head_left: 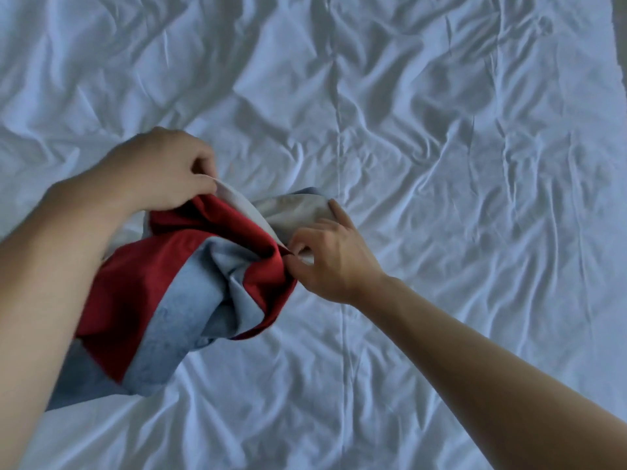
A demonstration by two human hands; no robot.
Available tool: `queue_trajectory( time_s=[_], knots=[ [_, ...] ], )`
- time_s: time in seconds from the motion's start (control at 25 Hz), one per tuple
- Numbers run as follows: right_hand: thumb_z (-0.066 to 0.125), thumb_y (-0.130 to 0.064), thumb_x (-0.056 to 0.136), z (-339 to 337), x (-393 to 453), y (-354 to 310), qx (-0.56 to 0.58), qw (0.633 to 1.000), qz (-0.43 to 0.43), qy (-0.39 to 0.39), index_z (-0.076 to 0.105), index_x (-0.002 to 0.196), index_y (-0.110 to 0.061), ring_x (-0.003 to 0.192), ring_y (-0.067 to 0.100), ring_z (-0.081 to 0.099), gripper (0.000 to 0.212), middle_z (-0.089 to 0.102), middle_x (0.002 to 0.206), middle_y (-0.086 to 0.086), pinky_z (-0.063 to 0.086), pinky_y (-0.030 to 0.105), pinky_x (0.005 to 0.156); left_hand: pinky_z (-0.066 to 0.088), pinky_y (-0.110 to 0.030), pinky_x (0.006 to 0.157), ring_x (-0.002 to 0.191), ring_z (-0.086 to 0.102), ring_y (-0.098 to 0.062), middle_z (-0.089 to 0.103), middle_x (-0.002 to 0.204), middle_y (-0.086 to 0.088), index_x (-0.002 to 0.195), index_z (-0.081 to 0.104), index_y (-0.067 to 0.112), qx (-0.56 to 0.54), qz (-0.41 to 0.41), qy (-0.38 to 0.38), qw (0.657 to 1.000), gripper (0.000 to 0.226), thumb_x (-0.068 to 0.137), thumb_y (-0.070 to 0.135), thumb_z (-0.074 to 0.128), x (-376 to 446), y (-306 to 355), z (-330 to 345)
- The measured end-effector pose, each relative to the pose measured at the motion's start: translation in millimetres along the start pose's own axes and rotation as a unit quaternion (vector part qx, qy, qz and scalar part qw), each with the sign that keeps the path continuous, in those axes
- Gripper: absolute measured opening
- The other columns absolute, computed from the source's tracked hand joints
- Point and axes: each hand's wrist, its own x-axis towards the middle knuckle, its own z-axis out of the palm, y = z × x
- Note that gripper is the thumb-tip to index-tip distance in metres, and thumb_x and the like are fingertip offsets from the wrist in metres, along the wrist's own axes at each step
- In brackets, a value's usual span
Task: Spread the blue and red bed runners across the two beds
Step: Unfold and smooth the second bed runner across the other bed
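A bunched blue and red bed runner (190, 293) hangs in a crumpled bundle above the white bed sheet (441, 164), left of the middle. Its pale lining shows at the top edge. My left hand (163, 167) pinches the runner's upper edge at the top left of the bundle. My right hand (325, 259) pinches the red edge on the bundle's right side, fingers curled round the cloth. The lower part of the runner droops under my left forearm, partly hidden by it.
The wrinkled white sheet fills nearly the whole view, with a seam (342, 334) running down the middle. A dark strip at the far right top (621, 28) marks the bed's edge.
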Motion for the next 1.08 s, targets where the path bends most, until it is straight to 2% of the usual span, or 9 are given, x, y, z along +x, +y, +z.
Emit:
queue_trajectory(
  time_s=[0.12, 0.32, 0.44, 0.56, 0.72, 0.8, 0.88, 0.96, 1.08],
  knots=[
    [0.058, -0.024, 0.09, -2.4, 14.0, -12.9, 0.0, 0.998, 0.015, 0.057, 0.064, 0.067, -0.014, 0.08, 0.019, 0.062, 0.025, 0.066, 0.067, -0.003, 0.012, 0.038, 0.122, 0.05, -0.037, 0.077, 0.083, 0.061, -0.018, 0.066, 0.089, 0.011, 0.08, 0.065, 0.04, -0.019, -0.029, 0.004, 0.999, 0.01, 0.079, 0.032, 0.071, -9.4, -11.7, -9.7],
    [0.056, -0.018, 0.092, -7.8, 18.1, -16.0, -0.02, 0.995, 0.016, 0.101, 0.062, 0.068, -0.009, 0.076, 0.02, 0.063, 0.027, 0.062, 0.062, -0.002, 0.018, 0.046, 0.121, 0.032, -0.03, 0.108, 0.121, 0.051, -0.019, 0.06, 0.13, 0.013, 0.125, 0.059, 0.044, 0.008, 0.139, -0.074, 0.987, 0.046, 0.081, 0.029, 0.055, 4.5, 56.9, 19.3],
    [0.059, -0.019, 0.093, -6.6, 8.4, -9.2, -0.014, 0.992, 0.007, 0.125, 0.064, 0.071, -0.01, 0.079, 0.02, 0.065, 0.024, 0.065, 0.066, -0.002, 0.027, 0.051, 0.117, 0.022, -0.029, 0.112, 0.133, 0.041, -0.015, 0.056, 0.135, 0.022, 0.12, 0.06, 0.05, -0.054, 0.112, -0.117, 0.985, 0.052, 0.073, 0.045, 0.036, 13.1, 70.4, 21.6],
    [0.056, -0.016, 0.094, 0.9, 8.2, 0.1, 0.027, 0.984, -0.009, 0.174, 0.066, 0.085, -0.015, 0.082, 0.021, 0.062, 0.014, 0.066, 0.075, -0.004, 0.035, 0.053, 0.111, 0.023, -0.035, 0.112, 0.108, 0.055, -0.013, 0.064, 0.106, 0.019, 0.094, 0.058, 0.047, 0.075, 0.171, -0.182, 0.965, 0.025, 0.07, 0.041, 0.055, 16.2, 74.7, 30.9],
    [0.061, -0.016, 0.085, 12.5, -0.5, 30.4, -0.098, 0.994, -0.038, -0.007, 0.065, 0.119, -0.019, 0.124, 0.023, 0.05, 0.035, 0.062, 0.122, -0.002, 0.021, 0.051, 0.12, 0.02, -0.036, 0.113, 0.088, 0.055, -0.007, 0.063, 0.089, 0.016, 0.076, 0.062, 0.036, 0.123, 0.147, -0.122, 0.974, 0.007, 0.077, 0.034, 0.068, 22.2, 55.0, 39.2],
    [0.065, -0.012, 0.085, 18.6, -4.4, 39.1, -0.144, 0.988, -0.051, -0.012, 0.069, 0.109, -0.016, 0.114, 0.024, 0.055, 0.024, 0.063, 0.113, 0.001, 0.034, 0.048, 0.112, 0.028, -0.032, 0.104, 0.087, 0.055, -0.01, 0.063, 0.089, 0.016, 0.073, 0.062, 0.035, 0.101, 0.148, -0.074, 0.981, 0.009, 0.078, 0.03, 0.068, 19.2, 44.1, 39.3],
    [0.065, -0.003, 0.084, 18.0, -4.0, 44.3, -0.122, 0.99, -0.031, 0.058, 0.069, 0.09, -0.011, 0.089, 0.029, 0.059, 0.011, 0.064, 0.091, 0.006, 0.052, 0.046, 0.081, 0.032, -0.03, 0.088, 0.082, 0.054, -0.014, 0.059, 0.082, 0.016, 0.068, 0.058, 0.035, 0.082, 0.149, -0.041, 0.985, 0.017, 0.076, 0.024, 0.069, 14.2, 36.1, 37.3],
    [0.06, 0.001, 0.086, 7.8, -3.9, 51.0, -0.084, 0.992, 0.013, 0.093, 0.068, 0.09, -0.007, 0.082, 0.032, 0.056, 0.012, 0.062, 0.086, 0.01, 0.05, 0.043, 0.058, 0.033, -0.03, 0.079, 0.082, 0.056, -0.019, 0.057, 0.079, 0.014, 0.069, 0.057, 0.034, 0.076, 0.132, -0.013, 0.988, 0.02, 0.073, 0.019, 0.069, 10.4, 26.5, 31.0],
    [0.056, 0.001, 0.09, -12.9, -11.9, 75.4, -0.063, 0.988, 0.051, 0.13, 0.069, 0.095, -0.003, 0.081, 0.034, 0.055, 0.015, 0.061, 0.086, 0.013, 0.05, 0.045, 0.059, 0.037, -0.033, 0.075, 0.087, 0.058, -0.023, 0.063, 0.091, 0.008, 0.073, 0.06, 0.032, 0.08, 0.06, -0.01, 0.995, 0.014, 0.076, 0.023, 0.07, 11.6, 8.1, 16.8]
  ],
)
